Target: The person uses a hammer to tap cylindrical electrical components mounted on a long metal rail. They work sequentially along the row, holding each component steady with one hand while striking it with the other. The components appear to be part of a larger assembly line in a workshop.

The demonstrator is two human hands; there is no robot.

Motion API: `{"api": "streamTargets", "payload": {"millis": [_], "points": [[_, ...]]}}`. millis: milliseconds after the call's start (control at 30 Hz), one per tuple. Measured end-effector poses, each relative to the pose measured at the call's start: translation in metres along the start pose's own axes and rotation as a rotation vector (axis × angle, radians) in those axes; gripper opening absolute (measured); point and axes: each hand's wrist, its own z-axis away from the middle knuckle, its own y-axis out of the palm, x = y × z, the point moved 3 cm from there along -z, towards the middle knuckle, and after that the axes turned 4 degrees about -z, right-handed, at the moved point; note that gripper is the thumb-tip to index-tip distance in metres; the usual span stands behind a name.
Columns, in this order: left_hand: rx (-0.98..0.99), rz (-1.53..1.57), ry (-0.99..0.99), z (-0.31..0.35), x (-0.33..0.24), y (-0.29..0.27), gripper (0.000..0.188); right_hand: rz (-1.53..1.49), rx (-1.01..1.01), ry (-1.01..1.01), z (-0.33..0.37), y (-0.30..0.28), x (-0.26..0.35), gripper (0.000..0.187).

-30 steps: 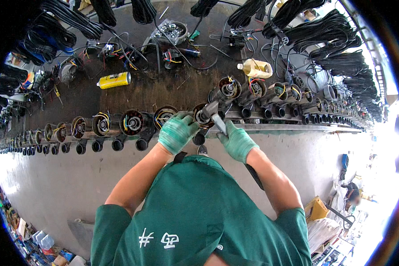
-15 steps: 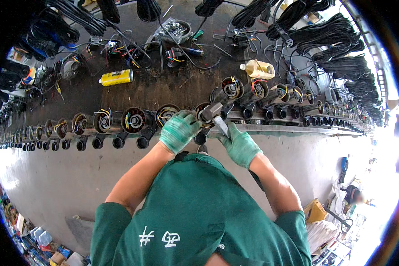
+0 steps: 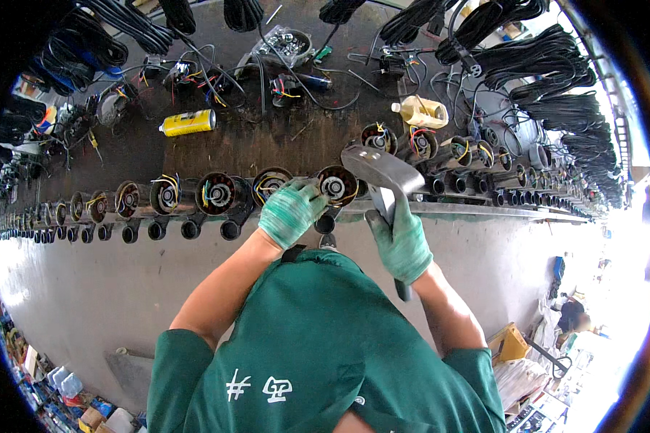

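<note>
My right hand point(image 3: 401, 244), in a green-and-white knit glove, is closed around the handle of a hammer point(image 3: 384, 170). The hammer's steel head is raised just right of an open-ended motor housing point(image 3: 337, 185), apart from it. Inside that round housing a ring-shaped core and a yellow wire show. My left hand point(image 3: 290, 213), gloved alike, has its fingers curled against the housing's left rim; their tips are partly hidden. Left of this hand sits another motor housing point(image 3: 271, 182) with yellow wires, partly covered by the fingers.
Rows of similar housings line the bench edge on both sides. Further back on the dark bench point(image 3: 260, 144) lie a yellow spray can point(image 3: 188, 123), a yellowish plastic bottle point(image 3: 420, 112) and a bag of metal parts point(image 3: 285, 47). Coiled black cables point(image 3: 542, 65) crowd the far side.
The hammer has lifted away from the housing toward me and to the right, uncovering the housing's open end. My left hand stays in nearly the same place.
</note>
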Motion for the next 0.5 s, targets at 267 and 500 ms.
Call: {"api": "streamTargets", "payload": {"millis": [267,500], "points": [[0.014,0.05,0.006,-0.011,0.0,-0.01,0.021,0.133,0.259,0.355,-0.012,0.03,-0.051,0.047],[0.027,0.014,-0.003,-0.006,-0.001,-0.007,0.022,0.159,-0.055,0.032,0.001,0.024,-0.049,0.047]]}}
